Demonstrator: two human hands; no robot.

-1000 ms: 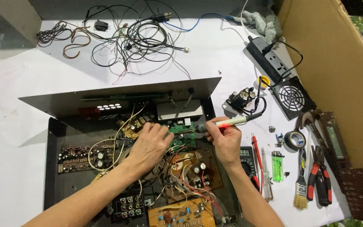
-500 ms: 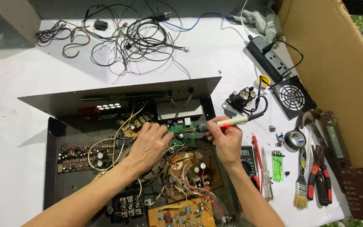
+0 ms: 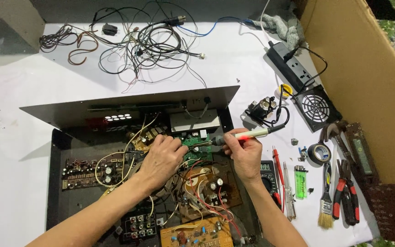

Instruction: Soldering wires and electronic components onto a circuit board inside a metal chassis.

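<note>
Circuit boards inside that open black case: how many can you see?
4: a green board under the soldering iron, a long dark board at left, a brown board mid-case, an orange board at front. Wires may hide more.

Right hand (image 3: 244, 153) shifted slightly left

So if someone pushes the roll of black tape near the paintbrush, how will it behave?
The roll of black tape lies flat on the white table, so it would probably slide, not roll. It looks light and rigid. Set on edge, it might roll towards the pliers.
</note>
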